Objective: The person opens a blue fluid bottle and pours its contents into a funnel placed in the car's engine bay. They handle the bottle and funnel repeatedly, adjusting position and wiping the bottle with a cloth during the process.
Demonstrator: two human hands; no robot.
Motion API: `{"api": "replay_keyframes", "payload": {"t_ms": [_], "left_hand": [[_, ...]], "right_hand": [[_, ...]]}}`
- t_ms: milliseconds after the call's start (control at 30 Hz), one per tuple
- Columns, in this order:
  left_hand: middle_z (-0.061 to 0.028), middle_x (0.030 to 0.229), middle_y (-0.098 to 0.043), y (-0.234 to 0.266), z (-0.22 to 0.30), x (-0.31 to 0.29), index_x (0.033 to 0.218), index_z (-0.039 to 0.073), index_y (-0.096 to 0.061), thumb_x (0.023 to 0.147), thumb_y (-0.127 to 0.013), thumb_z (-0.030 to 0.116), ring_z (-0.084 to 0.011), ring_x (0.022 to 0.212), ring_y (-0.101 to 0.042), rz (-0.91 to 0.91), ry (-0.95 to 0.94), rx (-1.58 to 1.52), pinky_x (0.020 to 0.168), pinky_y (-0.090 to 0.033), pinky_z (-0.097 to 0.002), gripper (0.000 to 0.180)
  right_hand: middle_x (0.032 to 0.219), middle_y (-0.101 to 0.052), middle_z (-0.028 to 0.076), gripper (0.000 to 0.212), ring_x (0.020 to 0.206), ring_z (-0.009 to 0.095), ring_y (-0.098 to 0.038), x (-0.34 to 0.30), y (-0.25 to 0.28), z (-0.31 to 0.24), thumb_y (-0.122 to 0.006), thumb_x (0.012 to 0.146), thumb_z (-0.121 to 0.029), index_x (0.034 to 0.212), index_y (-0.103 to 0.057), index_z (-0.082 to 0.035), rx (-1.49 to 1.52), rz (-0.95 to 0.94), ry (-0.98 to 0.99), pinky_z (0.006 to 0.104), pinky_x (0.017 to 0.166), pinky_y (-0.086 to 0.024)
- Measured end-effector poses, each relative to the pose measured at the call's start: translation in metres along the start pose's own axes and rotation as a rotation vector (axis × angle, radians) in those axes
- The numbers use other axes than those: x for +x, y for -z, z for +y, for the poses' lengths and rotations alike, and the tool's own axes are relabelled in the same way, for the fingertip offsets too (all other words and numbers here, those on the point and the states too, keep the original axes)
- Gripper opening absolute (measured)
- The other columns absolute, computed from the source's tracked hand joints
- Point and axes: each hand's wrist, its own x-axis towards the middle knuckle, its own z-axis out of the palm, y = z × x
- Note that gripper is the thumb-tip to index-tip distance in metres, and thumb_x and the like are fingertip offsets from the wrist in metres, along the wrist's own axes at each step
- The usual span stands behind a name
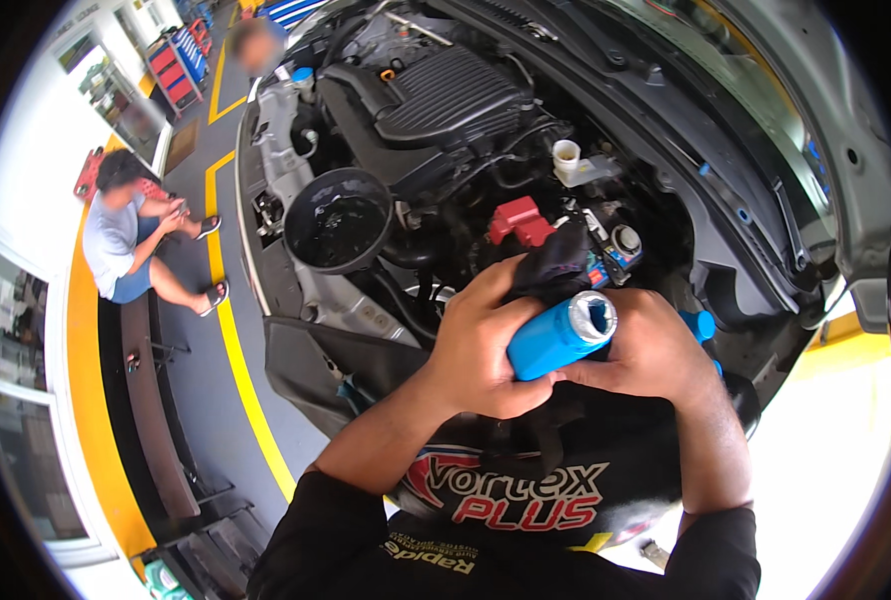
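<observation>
Above the front edge of the engine bay, I hold a blue plastic bottle [551, 342] between my hands, tilted with its open neck toward me. Silvery foil lines the mouth's rim. My left hand [484, 345] wraps the bottle from the left. From the other side, my right hand [656, 345] closes on it, thumb near the lower side of the bottle. Dark crumpled cloth [556, 265] shows just beyond the bottle, next to my left fingers; which hand holds it I cannot tell. A wide black funnel [338, 222] with a dark wet inside stands left of my hands.
The engine cover [456, 95] lies beyond, with a red terminal cover [521, 222] and an open white reservoir [566, 155] nearer. Another blue item [701, 325] sits beside my right hand. A black fender cover [526, 440] drapes the car's edge. Someone sits [131, 230] at left.
</observation>
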Motion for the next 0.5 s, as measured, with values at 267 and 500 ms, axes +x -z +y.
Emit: {"api": "replay_keyframes", "payload": {"t_ms": [267,500], "left_hand": [[-0.0294,0.141,-0.064,0.0007,0.0022,-0.0032,0.108,-0.005,-0.077,0.059,-0.085,0.025,-0.0471,0.124,-0.069,-0.012,0.036,0.006,0.106,-0.055,-0.0504,0.058],[-0.029,0.14,-0.064,0.0002,0.0038,-0.0026,0.107,-0.003,-0.076,0.06,-0.085,0.023,-0.0483,0.124,-0.067,-0.017,0.035,0.005,0.106,-0.055,-0.0521,0.055]], "right_hand": [[0.097,-0.079,0.014,0.041,0.089,0.039,-0.076,0.0015,-0.0052,0.0048,-0.094,0.079,-0.034,0.104,-0.075,-0.007,0.028,0.014,0.023,0.0477,0.078,-0.061],[0.098,-0.08,0.013,0.041,0.091,0.039,-0.077,0.0017,-0.0012,-0.0007,-0.097,0.076,-0.029,0.105,-0.077,-0.008,0.034,-0.001,0.002,0.0467,0.08,-0.062]]}}
